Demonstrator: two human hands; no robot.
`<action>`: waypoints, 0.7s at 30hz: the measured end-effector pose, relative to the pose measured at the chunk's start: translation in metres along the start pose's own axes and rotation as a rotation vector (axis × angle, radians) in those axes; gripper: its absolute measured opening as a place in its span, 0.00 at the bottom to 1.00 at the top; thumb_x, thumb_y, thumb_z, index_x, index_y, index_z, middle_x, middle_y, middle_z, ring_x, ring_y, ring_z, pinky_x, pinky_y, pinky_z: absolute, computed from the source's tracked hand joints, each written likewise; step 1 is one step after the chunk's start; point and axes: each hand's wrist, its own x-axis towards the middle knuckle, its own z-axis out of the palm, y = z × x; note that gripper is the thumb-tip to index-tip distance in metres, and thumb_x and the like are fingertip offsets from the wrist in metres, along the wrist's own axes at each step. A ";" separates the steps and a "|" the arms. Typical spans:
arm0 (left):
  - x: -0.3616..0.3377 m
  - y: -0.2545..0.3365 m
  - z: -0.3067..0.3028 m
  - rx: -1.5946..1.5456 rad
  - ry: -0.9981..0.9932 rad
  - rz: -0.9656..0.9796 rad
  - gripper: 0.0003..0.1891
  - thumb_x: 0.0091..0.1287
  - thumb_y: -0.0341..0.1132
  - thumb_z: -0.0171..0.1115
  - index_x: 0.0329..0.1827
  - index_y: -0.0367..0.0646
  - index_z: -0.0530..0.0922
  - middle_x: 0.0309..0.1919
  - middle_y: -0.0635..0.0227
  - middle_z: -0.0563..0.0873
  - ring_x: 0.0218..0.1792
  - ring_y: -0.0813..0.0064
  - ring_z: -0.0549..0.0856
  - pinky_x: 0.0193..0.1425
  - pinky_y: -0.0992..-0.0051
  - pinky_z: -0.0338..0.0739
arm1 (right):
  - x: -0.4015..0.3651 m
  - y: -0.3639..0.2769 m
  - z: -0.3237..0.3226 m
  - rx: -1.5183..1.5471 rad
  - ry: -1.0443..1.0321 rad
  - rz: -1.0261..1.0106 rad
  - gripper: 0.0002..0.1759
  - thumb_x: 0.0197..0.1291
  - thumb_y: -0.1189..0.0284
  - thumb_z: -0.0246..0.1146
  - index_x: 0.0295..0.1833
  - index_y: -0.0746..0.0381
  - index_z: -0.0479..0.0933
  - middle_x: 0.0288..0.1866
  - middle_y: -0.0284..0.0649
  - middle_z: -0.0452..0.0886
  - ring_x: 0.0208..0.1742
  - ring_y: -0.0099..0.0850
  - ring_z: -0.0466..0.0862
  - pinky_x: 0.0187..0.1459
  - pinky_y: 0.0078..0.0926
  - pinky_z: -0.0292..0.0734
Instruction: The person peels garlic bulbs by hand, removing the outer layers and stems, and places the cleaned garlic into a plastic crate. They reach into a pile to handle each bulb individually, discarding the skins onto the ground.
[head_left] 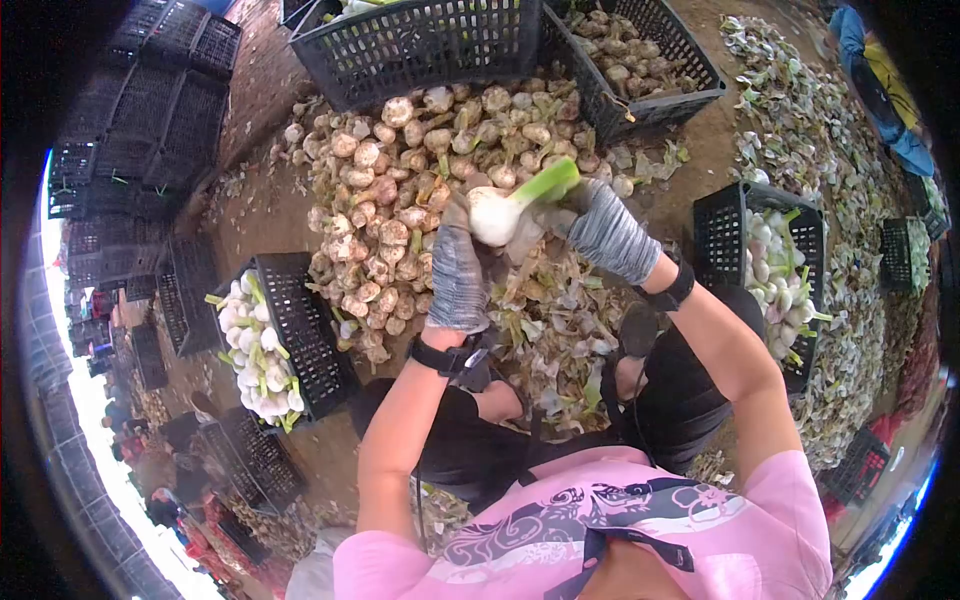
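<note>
A white garlic bulb (492, 217) with a thick green stem is held up in front of me, over the heap of unpeeled garlic. My left hand (458, 268), in a grey knit glove, is closed around the bulb's left side. My right hand (610, 232), gloved the same way, has its fingers pinched beside the stem, on loose pale outer skin (527, 235) hanging from the bulb. Below and behind lie many soil-stained garlic bulbs (385, 235). Peeled skins (560, 320) cover the ground between my feet.
Black crates of cleaned garlic stand at my left (310, 330) and right (735, 235). Two more crates (430, 55) (650, 100) border the heap's far side. Stacked crates (150, 110) rise at far left. Discarded skins (810, 130) spread along the right, near another person (885, 90).
</note>
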 end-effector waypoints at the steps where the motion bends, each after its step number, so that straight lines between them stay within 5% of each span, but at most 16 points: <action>1: 0.004 0.000 -0.001 -0.069 0.054 -0.060 0.30 0.65 0.62 0.45 0.52 0.42 0.72 0.41 0.64 0.81 0.41 0.72 0.81 0.42 0.74 0.79 | -0.001 0.001 0.002 -0.159 -0.001 -0.043 0.11 0.52 0.70 0.61 0.37 0.65 0.78 0.29 0.47 0.81 0.29 0.35 0.81 0.32 0.29 0.74; 3: 0.017 -0.009 -0.024 -0.148 0.050 -0.217 0.30 0.63 0.63 0.46 0.49 0.43 0.73 0.38 0.63 0.82 0.39 0.70 0.82 0.36 0.68 0.81 | -0.007 -0.005 0.005 -0.347 -0.031 -0.015 0.12 0.54 0.70 0.63 0.41 0.66 0.77 0.29 0.44 0.81 0.27 0.30 0.79 0.32 0.29 0.74; 5: 0.020 -0.009 -0.035 -0.069 -0.057 -0.363 0.32 0.61 0.66 0.46 0.46 0.43 0.75 0.37 0.63 0.82 0.35 0.69 0.83 0.31 0.64 0.81 | -0.013 -0.017 0.006 -0.594 -0.072 -0.280 0.10 0.52 0.73 0.63 0.40 0.65 0.78 0.28 0.46 0.81 0.29 0.40 0.80 0.33 0.33 0.74; 7: 0.029 -0.019 -0.041 -0.113 0.025 -0.457 0.32 0.60 0.66 0.47 0.45 0.44 0.75 0.35 0.64 0.83 0.33 0.70 0.83 0.32 0.68 0.80 | -0.009 0.012 0.016 -0.452 -0.070 -0.282 0.12 0.49 0.69 0.62 0.39 0.63 0.77 0.27 0.47 0.79 0.27 0.45 0.78 0.31 0.34 0.73; 9: 0.029 -0.012 -0.042 0.001 -0.022 -0.471 0.31 0.62 0.65 0.46 0.45 0.44 0.76 0.33 0.66 0.82 0.31 0.72 0.83 0.32 0.73 0.79 | -0.011 0.015 0.018 -0.221 0.102 -0.419 0.13 0.51 0.70 0.62 0.43 0.64 0.76 0.29 0.44 0.79 0.28 0.38 0.78 0.33 0.31 0.73; 10: 0.032 -0.004 -0.044 0.230 -0.029 -0.380 0.25 0.68 0.56 0.45 0.46 0.43 0.78 0.33 0.67 0.84 0.32 0.75 0.83 0.34 0.76 0.78 | -0.007 0.013 0.013 0.195 -0.099 -0.024 0.13 0.54 0.72 0.61 0.45 0.65 0.74 0.32 0.42 0.79 0.31 0.31 0.77 0.35 0.29 0.73; 11: 0.032 -0.003 -0.041 0.229 -0.030 -0.377 0.25 0.68 0.56 0.45 0.46 0.43 0.78 0.33 0.67 0.84 0.32 0.75 0.83 0.34 0.76 0.78 | -0.007 0.012 0.013 0.192 -0.099 -0.026 0.13 0.54 0.72 0.61 0.45 0.65 0.74 0.32 0.42 0.79 0.31 0.31 0.77 0.35 0.29 0.73; 13: 0.025 -0.007 -0.030 0.475 0.127 0.604 0.17 0.63 0.45 0.59 0.45 0.40 0.78 0.31 0.69 0.83 0.32 0.76 0.82 0.36 0.77 0.76 | -0.008 0.009 0.014 0.097 -0.002 0.030 0.12 0.55 0.75 0.58 0.45 0.66 0.73 0.33 0.43 0.79 0.32 0.29 0.77 0.36 0.28 0.74; 15: 0.003 0.033 0.005 0.353 -0.053 0.461 0.17 0.55 0.37 0.68 0.44 0.36 0.79 0.31 0.68 0.83 0.33 0.77 0.80 0.38 0.77 0.75 | -0.006 0.011 0.015 0.046 0.026 -0.009 0.12 0.55 0.76 0.57 0.46 0.67 0.73 0.35 0.44 0.79 0.34 0.30 0.77 0.38 0.27 0.73; 17: 0.001 0.038 0.009 0.892 -0.215 0.353 0.19 0.55 0.40 0.68 0.45 0.37 0.77 0.37 0.67 0.82 0.38 0.79 0.78 0.44 0.76 0.73 | -0.008 0.016 0.019 -0.046 0.072 -0.069 0.14 0.56 0.78 0.53 0.48 0.69 0.73 0.39 0.47 0.79 0.37 0.31 0.77 0.43 0.27 0.72; 21: 0.018 0.008 -0.014 0.679 -0.143 0.177 0.17 0.54 0.35 0.68 0.45 0.38 0.77 0.37 0.67 0.82 0.38 0.78 0.79 0.45 0.76 0.74 | -0.011 0.013 0.022 0.021 0.150 0.012 0.17 0.56 0.77 0.53 0.52 0.70 0.72 0.39 0.44 0.79 0.38 0.29 0.77 0.43 0.22 0.72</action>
